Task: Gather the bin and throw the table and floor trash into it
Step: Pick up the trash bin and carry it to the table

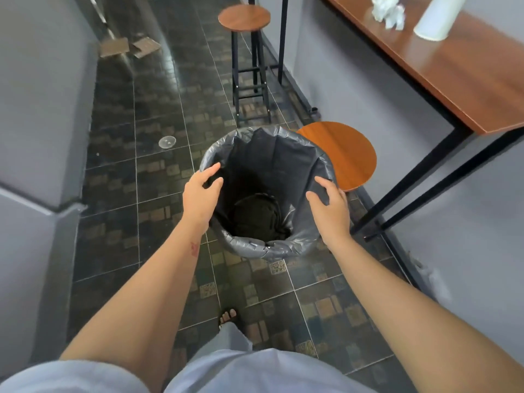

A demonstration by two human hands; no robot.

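A round bin [255, 248] lined with a grey plastic bag stands on the tiled floor in front of me, with something dark at its bottom. My left hand [200, 197] hovers at the bin's left rim with fingers spread, holding nothing. At the right rim my right hand [330, 207] is open too, fingertips near the bag's edge. Crumpled white paper [388, 11] lies on the wooden table [467, 80] at the upper right. A clear plastic lid [167, 141] lies on the floor to the left. Two pieces of cardboard [129, 46] lie farther down the floor.
A round wooden stool [348, 154] stands right behind the bin, a taller stool [244, 17] farther back. A white cylinder [436, 15] stands on the table beside the paper. Grey walls line both sides of the narrow tiled corridor. My sandalled foot [228, 316] is below the bin.
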